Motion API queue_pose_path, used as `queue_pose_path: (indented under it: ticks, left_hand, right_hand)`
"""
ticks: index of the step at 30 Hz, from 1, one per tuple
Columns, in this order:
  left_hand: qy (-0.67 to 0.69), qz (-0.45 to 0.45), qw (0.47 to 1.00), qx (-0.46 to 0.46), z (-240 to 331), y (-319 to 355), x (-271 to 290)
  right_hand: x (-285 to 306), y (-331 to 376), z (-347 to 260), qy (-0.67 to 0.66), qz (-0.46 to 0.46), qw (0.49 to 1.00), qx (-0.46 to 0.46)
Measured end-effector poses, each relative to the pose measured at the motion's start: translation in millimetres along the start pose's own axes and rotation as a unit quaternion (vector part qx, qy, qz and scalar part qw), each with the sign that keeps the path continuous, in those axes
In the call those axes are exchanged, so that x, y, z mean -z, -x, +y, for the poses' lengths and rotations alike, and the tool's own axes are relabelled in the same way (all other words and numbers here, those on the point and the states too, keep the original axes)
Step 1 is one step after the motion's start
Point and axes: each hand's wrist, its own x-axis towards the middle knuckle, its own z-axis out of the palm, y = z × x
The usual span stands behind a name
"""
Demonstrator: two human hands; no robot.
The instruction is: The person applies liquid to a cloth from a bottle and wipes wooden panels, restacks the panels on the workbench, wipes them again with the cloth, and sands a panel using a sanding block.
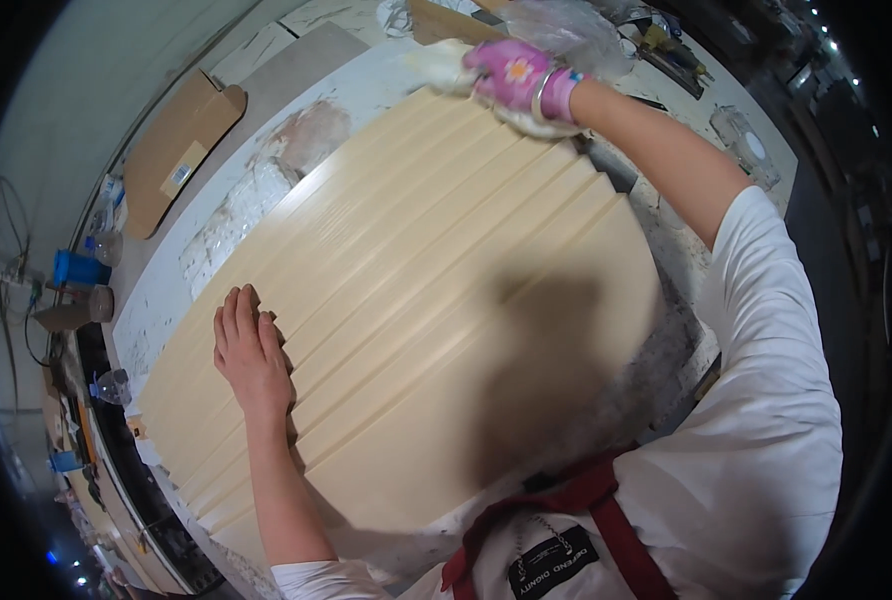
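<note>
A large cream-coloured panel (396,250) with long stepped ridges lies in front of me. My left hand (253,350) is bare and rests flat on its left part, fingers stretched out and close together. At the panel's far end is my right hand (516,75), in a pink glove with a flower on it. Its fingers are closed on a whitish cloth (441,66), which is smeared by motion and touches the panel's far edge. More of the pale cloth shows beneath the glove.
Under the panel is a stained white worktable (296,135). Beyond its left side lies a cut piece of cardboard (181,155). A blue container (81,268) and clear bottles stand at the left. Clear plastic wrap (571,35) and tools (671,55) lie at the far right.
</note>
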Motion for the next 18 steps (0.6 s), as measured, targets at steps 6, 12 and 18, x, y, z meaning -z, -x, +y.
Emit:
queue_pose_path:
  ticks: [6, 12, 18]
  left_hand:
    - [0.018, 0.000, 1.000, -0.006, 3.4, -1.1, 2.3]
    - [-0.001, -0.002, 1.000, 0.001, -3.4, -0.1, -1.7]
    - [-0.007, 0.004, 1.000, 0.001, 1.3, -3.8, -1.0]
  right_hand:
    - [9.0, -6.0, 15.7, 0.092, -0.082, 0.990, 0.062]
    - [-11.3, 9.0, -15.2, 0.041, -0.008, 0.992, 0.115]
    - [-13.1, 8.7, -9.2, 0.065, 0.024, 0.996, 0.052]
